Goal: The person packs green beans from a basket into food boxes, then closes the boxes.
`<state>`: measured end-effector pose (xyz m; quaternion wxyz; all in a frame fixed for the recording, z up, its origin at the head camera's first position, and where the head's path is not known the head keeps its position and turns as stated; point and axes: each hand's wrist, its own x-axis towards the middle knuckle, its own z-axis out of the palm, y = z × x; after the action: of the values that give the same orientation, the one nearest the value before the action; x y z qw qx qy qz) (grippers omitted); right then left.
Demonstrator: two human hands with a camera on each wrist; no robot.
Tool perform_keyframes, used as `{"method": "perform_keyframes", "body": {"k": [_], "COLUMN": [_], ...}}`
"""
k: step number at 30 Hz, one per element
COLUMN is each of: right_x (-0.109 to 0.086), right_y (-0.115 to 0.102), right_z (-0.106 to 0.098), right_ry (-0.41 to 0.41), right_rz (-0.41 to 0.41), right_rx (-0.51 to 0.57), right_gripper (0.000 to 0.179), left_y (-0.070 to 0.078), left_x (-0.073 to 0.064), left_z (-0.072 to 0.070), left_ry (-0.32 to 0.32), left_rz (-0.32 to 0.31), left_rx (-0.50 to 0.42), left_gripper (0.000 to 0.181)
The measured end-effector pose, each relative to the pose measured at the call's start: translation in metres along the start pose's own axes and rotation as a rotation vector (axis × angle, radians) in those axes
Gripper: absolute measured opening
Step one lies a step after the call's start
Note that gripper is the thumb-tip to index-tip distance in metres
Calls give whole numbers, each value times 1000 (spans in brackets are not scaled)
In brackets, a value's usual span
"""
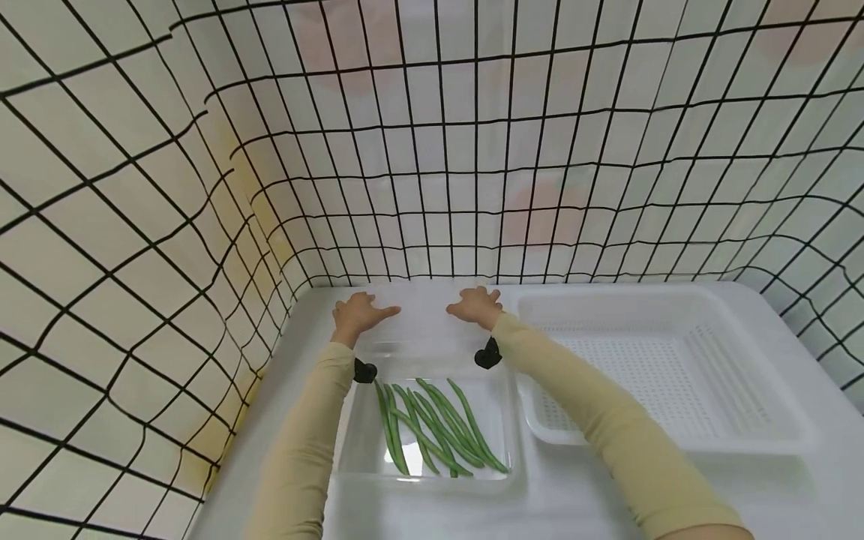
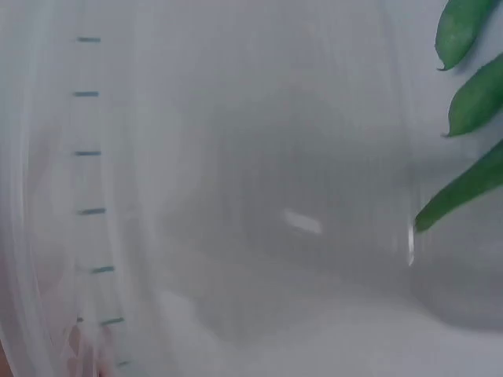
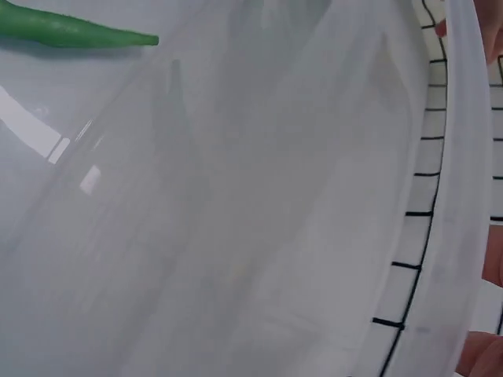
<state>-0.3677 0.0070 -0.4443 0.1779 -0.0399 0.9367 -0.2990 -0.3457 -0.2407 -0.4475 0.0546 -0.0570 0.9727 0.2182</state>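
Observation:
Several green beans lie side by side in a clear plastic container. My left hand is beyond the container's far left corner, its thumb stretched inward. Opposite it, my right hand is near the far right corner, thumb also pointing inward with the fingers spread. Nothing plainly visible lies between thumb and fingers of either hand. Fingertips show past a translucent plastic edge in the right wrist view; whether they touch it, I cannot tell. In the left wrist view plastic blurs the left hand.
A white perforated basket stands to the right on the white table, with the right forearm crossing its near left part. Black wire mesh rises behind and at both sides. Dark wrist cameras hang below the wrists.

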Motion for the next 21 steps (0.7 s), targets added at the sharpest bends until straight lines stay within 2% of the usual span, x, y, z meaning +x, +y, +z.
{"method": "perform_keyframes", "body": {"k": [5,9,15,18,21], "right_x": [-8,-26,-70,-97,-124], "right_y": [-20,-37,-46,-44,-37], "right_z": [-17,-36,-61,-65,-59], "right_ry": [81,163,292,337,374], "right_rz": [-109,-232,-429,-523,-618], "right_rx": [-89,-131,-124,-105,-99], "right_gripper": [60,58,56,55,54], "left_y": [3,9,26,31,31], "left_x": [-3,-15,-54,-80,-109], "left_z": [-30,-58,-94,-102,-103], "left_ry": [63,158,313,364,395], "left_rz": [91,164,254,279,306], "left_rx": [123,157,150,136,124], "left_gripper": [81,79,80,82,82]}}
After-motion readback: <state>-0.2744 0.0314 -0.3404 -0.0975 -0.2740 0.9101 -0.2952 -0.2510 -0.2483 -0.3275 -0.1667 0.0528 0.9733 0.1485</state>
